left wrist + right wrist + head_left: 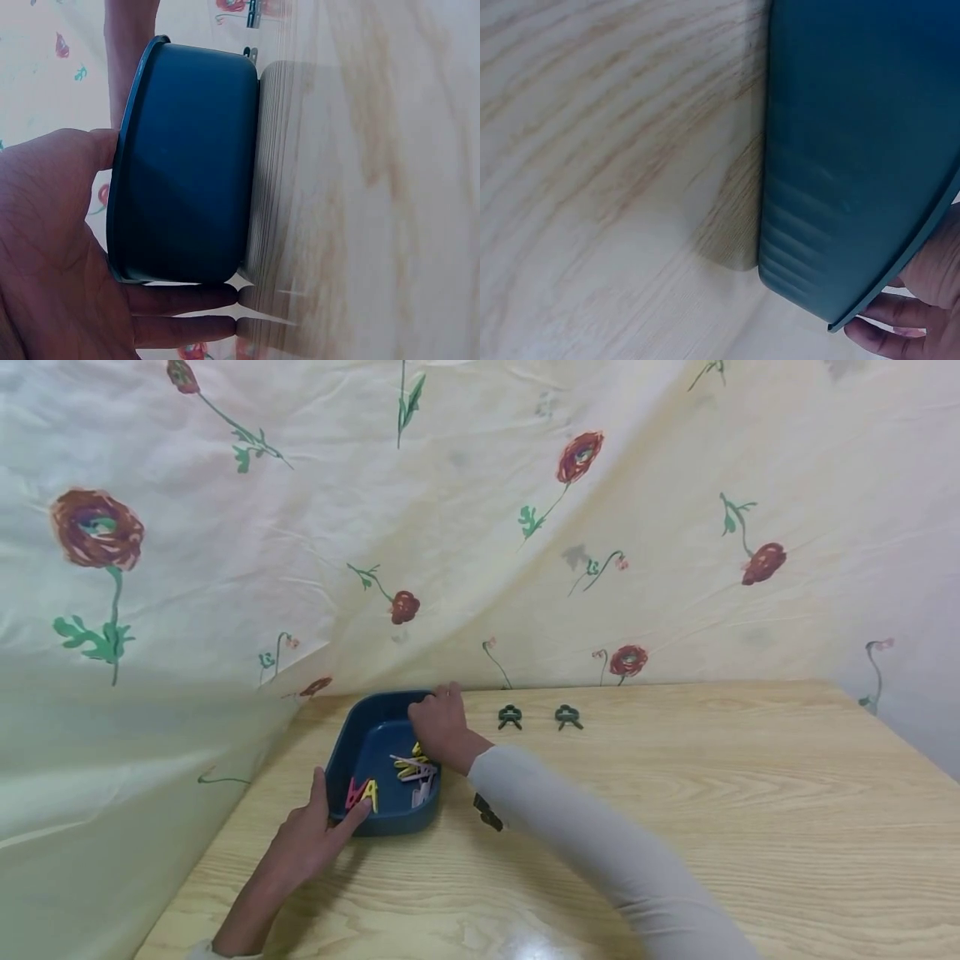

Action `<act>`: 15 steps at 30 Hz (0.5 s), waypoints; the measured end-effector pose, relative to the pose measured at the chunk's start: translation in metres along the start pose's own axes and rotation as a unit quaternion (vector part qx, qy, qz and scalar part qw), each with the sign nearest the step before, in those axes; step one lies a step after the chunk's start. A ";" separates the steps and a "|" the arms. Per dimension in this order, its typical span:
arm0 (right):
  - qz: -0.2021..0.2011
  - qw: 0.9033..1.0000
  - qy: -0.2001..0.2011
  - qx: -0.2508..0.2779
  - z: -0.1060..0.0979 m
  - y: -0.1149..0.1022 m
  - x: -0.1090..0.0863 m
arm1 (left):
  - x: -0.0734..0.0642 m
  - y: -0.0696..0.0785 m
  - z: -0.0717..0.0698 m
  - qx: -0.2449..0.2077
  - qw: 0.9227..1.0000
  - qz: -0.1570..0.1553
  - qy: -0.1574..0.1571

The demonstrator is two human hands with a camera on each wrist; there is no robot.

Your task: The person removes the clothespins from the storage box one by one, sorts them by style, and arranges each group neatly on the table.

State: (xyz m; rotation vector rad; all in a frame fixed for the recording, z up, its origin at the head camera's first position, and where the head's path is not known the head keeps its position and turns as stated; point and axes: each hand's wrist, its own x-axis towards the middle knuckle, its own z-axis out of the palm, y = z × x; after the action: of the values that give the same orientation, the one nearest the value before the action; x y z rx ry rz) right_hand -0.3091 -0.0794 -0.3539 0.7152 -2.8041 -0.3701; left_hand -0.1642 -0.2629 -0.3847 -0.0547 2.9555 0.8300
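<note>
A deep blue plastic bin (386,731) with rounded corners is at the left of the table, between both hands. My left hand (303,843) holds its near left corner; in the left wrist view the thumb touches the rim and two fingers (184,300) extend along the outside wall. The right hand (442,727) grips the rim at the far right corner, its fingertips (881,337) curling over the edge. Inside lie a pink clothespin (352,794), a yellow clothespin (370,794) and a pile of yellow and pale clothespins (416,770). Whether the bin's base touches the table cannot be told.
Two dark clips (510,717) (568,717) stand apart near the table's back edge. Another dark clip (488,812) lies beside the right forearm, partly covered by the sleeve (585,843). A flowered cloth (450,527) hangs behind and left of the wooden table (712,793).
</note>
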 end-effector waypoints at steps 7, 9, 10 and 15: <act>-0.022 0.999 0.000 -0.031 -0.001 -0.002 0.006 | 0.001 -0.001 -0.001 0.003 1.000 -0.001 0.003; -0.028 0.999 -0.008 -0.029 0.000 -0.003 0.009 | 0.001 -0.001 -0.001 0.001 1.000 -0.002 0.002; -0.029 0.999 -0.013 -0.026 0.001 -0.004 0.010 | 0.002 -0.001 -0.001 0.000 1.000 -0.002 0.002; -0.035 0.999 -0.038 -0.006 0.007 -0.006 0.017 | 0.002 0.000 0.000 -0.004 1.000 -0.008 0.000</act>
State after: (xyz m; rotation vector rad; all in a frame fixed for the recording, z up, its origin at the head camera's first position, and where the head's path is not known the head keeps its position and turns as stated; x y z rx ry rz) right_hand -0.3232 -0.0918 -0.3593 0.8151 -2.8505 -0.4364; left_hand -0.1659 -0.2628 -0.3854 -0.0792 2.9474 0.8411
